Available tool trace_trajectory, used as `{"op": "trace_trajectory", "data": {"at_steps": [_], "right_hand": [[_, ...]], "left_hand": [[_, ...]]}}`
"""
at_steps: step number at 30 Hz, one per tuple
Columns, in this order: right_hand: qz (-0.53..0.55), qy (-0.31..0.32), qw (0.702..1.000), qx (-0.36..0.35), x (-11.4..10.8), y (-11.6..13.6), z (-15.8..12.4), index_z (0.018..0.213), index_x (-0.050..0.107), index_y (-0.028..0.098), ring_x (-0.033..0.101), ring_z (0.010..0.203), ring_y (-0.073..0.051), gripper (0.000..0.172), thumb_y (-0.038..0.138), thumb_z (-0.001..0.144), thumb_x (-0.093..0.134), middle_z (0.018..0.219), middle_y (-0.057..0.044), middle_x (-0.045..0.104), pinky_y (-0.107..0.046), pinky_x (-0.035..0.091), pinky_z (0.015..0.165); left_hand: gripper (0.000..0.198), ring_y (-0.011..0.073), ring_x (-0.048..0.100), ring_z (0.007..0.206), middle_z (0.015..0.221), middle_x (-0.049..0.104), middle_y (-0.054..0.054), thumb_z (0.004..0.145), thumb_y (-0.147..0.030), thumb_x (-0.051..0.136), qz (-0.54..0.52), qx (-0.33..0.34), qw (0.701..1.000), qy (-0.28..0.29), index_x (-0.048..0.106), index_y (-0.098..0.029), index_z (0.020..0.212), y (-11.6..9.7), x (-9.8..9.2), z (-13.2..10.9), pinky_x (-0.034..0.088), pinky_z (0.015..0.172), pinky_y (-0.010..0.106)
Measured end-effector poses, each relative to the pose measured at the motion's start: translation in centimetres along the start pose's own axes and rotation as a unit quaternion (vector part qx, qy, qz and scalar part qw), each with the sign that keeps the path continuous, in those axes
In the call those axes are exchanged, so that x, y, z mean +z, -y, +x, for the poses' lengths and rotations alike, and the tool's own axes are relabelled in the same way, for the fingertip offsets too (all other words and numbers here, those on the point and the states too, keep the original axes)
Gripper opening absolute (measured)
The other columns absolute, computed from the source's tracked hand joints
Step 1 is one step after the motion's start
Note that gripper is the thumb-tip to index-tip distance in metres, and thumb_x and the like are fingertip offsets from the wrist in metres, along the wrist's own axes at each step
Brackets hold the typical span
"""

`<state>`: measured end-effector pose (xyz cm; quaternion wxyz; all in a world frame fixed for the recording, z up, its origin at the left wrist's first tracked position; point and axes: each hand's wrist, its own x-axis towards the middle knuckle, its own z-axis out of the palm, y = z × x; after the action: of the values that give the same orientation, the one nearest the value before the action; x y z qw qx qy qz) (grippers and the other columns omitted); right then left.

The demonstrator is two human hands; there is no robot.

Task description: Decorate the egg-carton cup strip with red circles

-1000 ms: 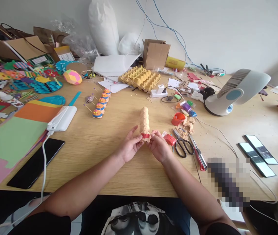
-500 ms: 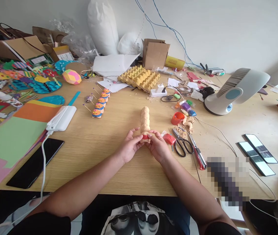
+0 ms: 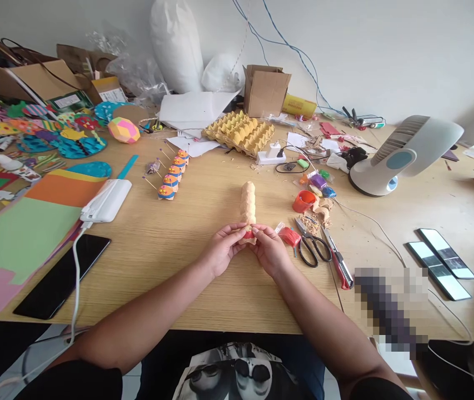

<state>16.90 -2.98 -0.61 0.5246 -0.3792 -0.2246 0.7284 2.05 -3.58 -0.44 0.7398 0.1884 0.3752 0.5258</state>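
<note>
A tan strip of egg-carton cups (image 3: 247, 204) lies lengthwise on the wooden table (image 3: 203, 278), pointing away from me. Both hands close on its near end, where a bit of red clay (image 3: 248, 234) shows between the fingertips. My left hand (image 3: 221, 249) pinches it from the left, my right hand (image 3: 269, 248) from the right, thumbs nearly meeting over the red piece. Just right of my right hand lie a red clay lump in plastic (image 3: 289, 236), black scissors (image 3: 313, 243) and a red utility knife (image 3: 339, 263).
A painted egg-cup caterpillar (image 3: 172, 175) stands left of centre. Coloured paper sheets (image 3: 24, 228), a white power bank (image 3: 106, 200) and a black phone (image 3: 59, 283) fill the left. A yellow egg tray (image 3: 240, 132), cardboard box (image 3: 265, 90), white fan (image 3: 403, 153), clay pieces (image 3: 318, 183) and two phones (image 3: 440, 261) lie behind and right.
My fingers have closed tighter round the red clay at the strip's near end, covering more of it. The strip and the rest of the table have stayed in place.
</note>
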Motion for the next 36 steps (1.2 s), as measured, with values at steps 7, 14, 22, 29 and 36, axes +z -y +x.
{"op": "trace_trajectory", "data": {"at_steps": [7,14,22,29,36], "right_hand": [[-0.002,-0.001,1.000,0.002,0.07,-0.04,-0.03,0.086,0.076,0.021,0.068,0.073,-0.014,0.028,0.032,0.068,0.094,0.079,0.001,0.076,-0.026,0.055,0.068],[-0.012,0.025,1.000,0.004,0.58,0.43,-0.66,0.099,0.076,0.022,0.071,0.077,-0.014,0.038,0.030,0.067,0.095,0.088,0.000,0.079,-0.026,0.056,0.073],[-0.025,0.008,1.000,-0.015,0.45,-0.12,-0.26,0.090,0.076,0.021,0.071,0.073,-0.015,0.031,0.034,0.068,0.094,0.081,0.000,0.079,-0.028,0.056,0.069],[-0.033,-0.022,0.999,-0.026,0.49,-0.51,-0.14,0.087,0.075,0.022,0.069,0.071,-0.015,0.032,0.036,0.065,0.094,0.078,0.000,0.077,-0.028,0.056,0.065],[-0.036,-0.034,0.999,-0.009,0.50,-0.24,-0.22,0.085,0.074,0.023,0.066,0.069,-0.013,0.031,0.040,0.066,0.092,0.077,0.002,0.075,-0.025,0.054,0.062]], "left_hand": [[0.029,0.0132,0.074,0.083,0.092,0.080,0.006,0.075,-0.021,0.089,0.004,-0.001,1.000,-0.009,0.076,-0.015,0.100,0.03,0.04,0.07,0.055,0.076,0.024],[0.026,0.0143,0.074,0.085,0.096,0.080,0.006,0.077,-0.020,0.087,0.001,-0.006,1.000,0.001,0.075,-0.015,0.100,-0.19,0.18,-0.18,0.055,0.077,0.025],[0.027,0.0139,0.074,0.083,0.099,0.080,0.006,0.078,-0.022,0.087,0.017,0.000,1.000,0.012,0.076,-0.016,0.102,0.22,-0.10,0.04,0.056,0.082,0.028],[0.027,0.0157,0.074,0.085,0.096,0.080,0.006,0.076,-0.021,0.088,0.023,-0.001,1.000,0.011,0.076,-0.015,0.100,0.14,0.20,-0.31,0.057,0.085,0.031],[0.028,0.0177,0.075,0.087,0.096,0.081,0.008,0.076,-0.020,0.089,0.019,0.003,1.000,0.007,0.076,-0.014,0.100,0.25,0.33,-0.32,0.057,0.085,0.033]]}}
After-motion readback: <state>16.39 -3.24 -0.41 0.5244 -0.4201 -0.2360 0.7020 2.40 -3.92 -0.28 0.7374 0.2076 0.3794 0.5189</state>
